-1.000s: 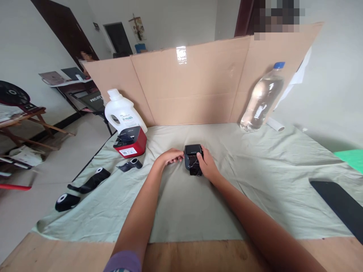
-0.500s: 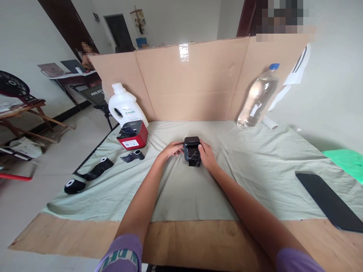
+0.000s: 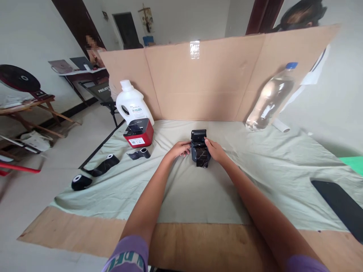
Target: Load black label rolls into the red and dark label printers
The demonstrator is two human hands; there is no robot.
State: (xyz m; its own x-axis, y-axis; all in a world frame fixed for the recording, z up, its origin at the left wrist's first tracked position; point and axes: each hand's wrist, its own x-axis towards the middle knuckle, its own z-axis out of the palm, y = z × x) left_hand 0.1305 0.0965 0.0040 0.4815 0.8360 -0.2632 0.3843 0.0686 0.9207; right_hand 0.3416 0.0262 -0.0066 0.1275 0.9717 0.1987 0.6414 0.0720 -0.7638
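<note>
**Small black box-shaped plastic device [image 3: 199,144] stood with its lid up between two hands**

At the left of the frame, a glossy black roll with a white core [image 3: 81,182], a second black roll, partly unwound [image 3: 105,166], and a smaller black roll with a loose tail [image 3: 138,154] lay on the pale green cloth [image 3: 181,204] covering the wooden bench [image 3: 198,241]. Above them sat a red box with a black top [image 3: 138,134].

Near the centre, the bare left hand [image 3: 180,149] had its fingers curled, tips at the device's left side; whether they pressed or pinched it could not be told.

The device sat at the centre of the frame. Its black lid [image 3: 199,134] was raised, and a dark, white-veined strip [image 3: 202,158] hung over its front. The work looked part-done: strip in place, lid not yet down. Its long axis ran roughly up and down the frame, the lid end pointing to the top, the strip end to the bottom.

The bare right hand [image 3: 214,150] touched the device's right edge, its hidden fingers leaving the grip unclear.

Far right lay a flat black phone-like slab [image 3: 338,206].
</note>
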